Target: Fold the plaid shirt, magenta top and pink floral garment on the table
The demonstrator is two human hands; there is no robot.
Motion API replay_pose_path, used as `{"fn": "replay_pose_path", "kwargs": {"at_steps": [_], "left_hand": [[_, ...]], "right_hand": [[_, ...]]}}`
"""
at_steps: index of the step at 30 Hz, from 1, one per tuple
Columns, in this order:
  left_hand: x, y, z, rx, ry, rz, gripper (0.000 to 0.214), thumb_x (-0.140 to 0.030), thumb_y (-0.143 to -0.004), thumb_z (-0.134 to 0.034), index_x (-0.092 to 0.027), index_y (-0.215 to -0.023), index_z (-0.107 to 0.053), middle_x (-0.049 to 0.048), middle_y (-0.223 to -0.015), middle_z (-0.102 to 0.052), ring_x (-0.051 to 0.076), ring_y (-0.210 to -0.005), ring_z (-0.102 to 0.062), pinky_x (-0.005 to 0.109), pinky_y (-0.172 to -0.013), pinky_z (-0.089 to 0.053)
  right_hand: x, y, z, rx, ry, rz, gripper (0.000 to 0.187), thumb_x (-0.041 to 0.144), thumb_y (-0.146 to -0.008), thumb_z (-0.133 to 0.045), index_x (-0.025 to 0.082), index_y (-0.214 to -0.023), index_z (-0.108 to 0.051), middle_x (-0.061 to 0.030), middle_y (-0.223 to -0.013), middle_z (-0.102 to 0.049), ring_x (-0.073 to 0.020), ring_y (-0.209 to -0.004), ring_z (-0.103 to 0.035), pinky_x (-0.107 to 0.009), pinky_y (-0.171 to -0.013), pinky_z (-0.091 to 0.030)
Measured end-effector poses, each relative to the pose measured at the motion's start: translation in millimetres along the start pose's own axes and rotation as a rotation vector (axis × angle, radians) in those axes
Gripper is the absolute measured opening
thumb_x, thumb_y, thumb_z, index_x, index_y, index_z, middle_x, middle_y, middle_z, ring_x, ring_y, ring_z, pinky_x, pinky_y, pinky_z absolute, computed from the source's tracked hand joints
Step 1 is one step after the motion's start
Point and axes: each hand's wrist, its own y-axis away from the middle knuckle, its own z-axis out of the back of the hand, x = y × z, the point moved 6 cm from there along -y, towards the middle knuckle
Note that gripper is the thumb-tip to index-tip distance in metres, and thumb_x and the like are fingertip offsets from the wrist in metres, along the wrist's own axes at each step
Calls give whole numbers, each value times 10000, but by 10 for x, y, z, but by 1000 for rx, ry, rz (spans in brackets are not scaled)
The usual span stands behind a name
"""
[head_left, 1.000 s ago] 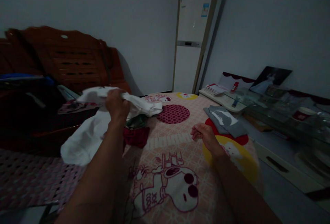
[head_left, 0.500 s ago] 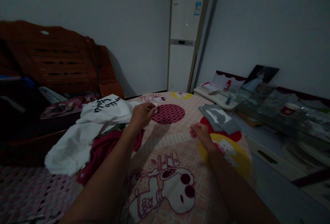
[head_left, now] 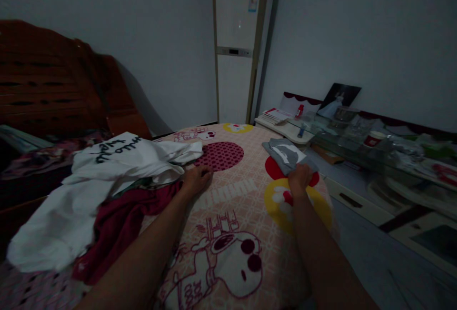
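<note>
My right hand is closed at the near edge of a folded grey garment with a white print, which buckles slightly there. My left hand is low over the table with its fingers curled in and no cloth visible in them. Just left of that hand lie a white garment with black lettering and a dark red garment, loosely heaped. A bit of dark green cloth shows between them. Under everything is a pink patterned tablecloth with cartoon dogs and coloured circles.
A wooden bench stands at the left. Behind the table is a tall white air conditioner. Along the right runs a glass-topped cabinet with papers, a paper cup and a photo.
My left hand has left the white garment's edge and come down nearer me. My right hand has moved forward and right onto the grey garment. The view has turned slightly right.
</note>
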Motion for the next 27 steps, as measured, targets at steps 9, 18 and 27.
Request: {"fn": "replay_pose_path", "kwargs": {"at_steps": [9,18,27], "left_hand": [[19,-16,29,-38,150,21,258,-381,-779,-531,-194,-699,-689,39,-715,-709,203,-721,-613,276,-665,-410],[-42,46,45,-53,858,149,380,-485,-713,-646,-150,-892,-664,25,-647,-662,168,-575,-607,261,-550,-459],[-73,67,99,-42,676,95,268,-438,-768,-631,-180,-787,-700,65,-692,-688,221,-708,-629,318,-604,-492]], "right_hand": [[818,223,171,219,-524,249,319,218,-804,-504,175,-1027,-728,-148,-1092,-720,-306,-1088,-619,-464,-1010,-425],[1422,734,162,789,-1327,-122,265,352,-669,-750,187,-877,-751,-61,-828,-766,-229,-758,-702,-339,-718,-553],[1536,-178,1154,178,-1714,-7,210,297,-809,-647,253,-1015,-657,3,-1023,-718,-157,-985,-675,-321,-868,-555]]}}
